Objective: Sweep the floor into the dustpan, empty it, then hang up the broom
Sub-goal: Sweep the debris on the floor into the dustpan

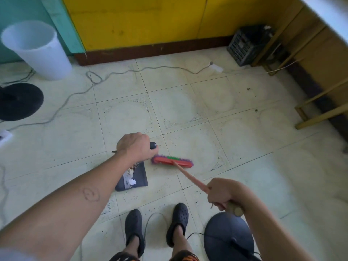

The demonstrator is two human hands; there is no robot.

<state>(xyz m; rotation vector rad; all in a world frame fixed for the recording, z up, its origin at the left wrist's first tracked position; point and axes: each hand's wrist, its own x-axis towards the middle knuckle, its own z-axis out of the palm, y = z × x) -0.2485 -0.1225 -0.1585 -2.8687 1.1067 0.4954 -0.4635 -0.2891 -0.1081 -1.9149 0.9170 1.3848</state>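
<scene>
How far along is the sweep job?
Done: scraps already lie in the dustpan. In hand: the left hand grips the dustpan handle and the right hand grips the broom, its head on the floor just right of the dustpan. Left: dark specks on the tiles near the wooden frame, emptying the dustpan, perhaps into the white bin, and hanging the broom.

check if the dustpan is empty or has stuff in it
Not empty: white paper scraps and darker debris lie in the grey dustpan, by the left hand that grips its black handle.
</scene>
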